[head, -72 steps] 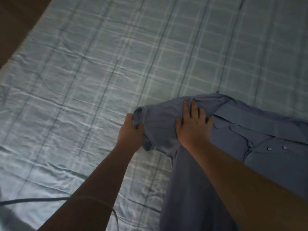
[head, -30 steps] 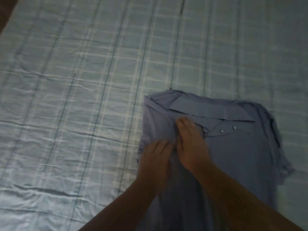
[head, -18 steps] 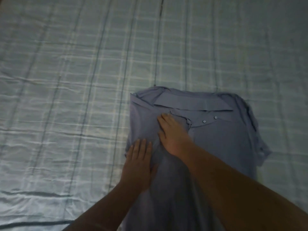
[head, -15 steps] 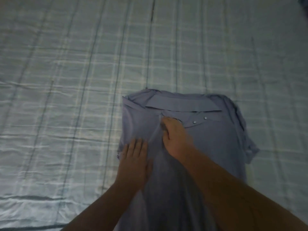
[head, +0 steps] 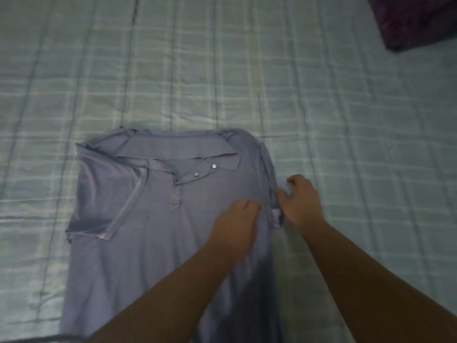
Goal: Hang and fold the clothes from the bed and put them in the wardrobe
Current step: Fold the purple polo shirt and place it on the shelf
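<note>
**Blue-grey polo shirt (head: 138, 219) flat on a checked bedsheet (head: 346, 120), both hands at its right side**

The shirt lies face up in the middle of the bed, collar away from the person. Its left sleeve (head: 106, 201) is folded in over the chest. The left hand (head: 235, 219) rests on the shirt's right half with its fingers bent; blur hides whether they gather cloth. The right hand (head: 300, 201) sits just beside the right sleeve's edge, fingers curled and thumb towards the fabric; I cannot tell whether it grips anything. Bare sheet spreads wide on every side. A dark purple object (head: 415, 18) fills the far right corner. Half a second ago both hands pressed the shirt's left side; they have since crossed to the right.
</note>
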